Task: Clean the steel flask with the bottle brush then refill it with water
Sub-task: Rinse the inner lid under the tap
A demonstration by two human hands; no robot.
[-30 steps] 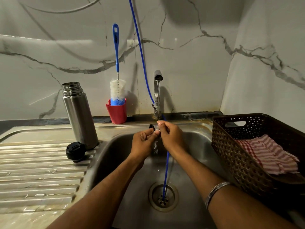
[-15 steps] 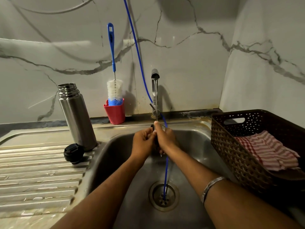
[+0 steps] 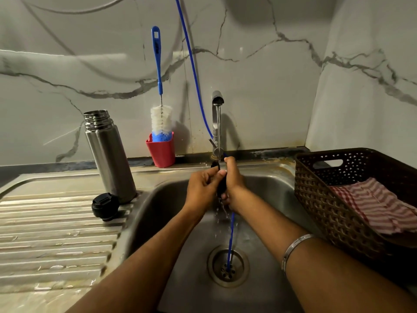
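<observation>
The steel flask (image 3: 108, 154) stands upright and uncapped on the drainboard, left of the sink. Its black lid (image 3: 105, 206) lies beside its base. The bottle brush (image 3: 160, 119), with white bristles and a blue handle, stands in a red cup (image 3: 161, 152) against the wall. My left hand (image 3: 202, 188) and my right hand (image 3: 234, 184) are pressed together over the sink under the running tap (image 3: 217, 102). Both grip a small black part (image 3: 220, 185), mostly hidden by my fingers. Water splashes off below them.
A thin blue hose (image 3: 230, 240) runs down the wall, behind my hands and into the sink drain (image 3: 228, 266). A brown woven basket (image 3: 320, 195) with a red-and-white striped cloth (image 3: 372, 204) sits right of the steel sink (image 3: 171, 213). The ribbed drainboard (image 3: 52, 240) lies to the left.
My hands have stayed under the water stream and turned the black part, so more of it shows between them. The flask, lid and brush have not moved.
</observation>
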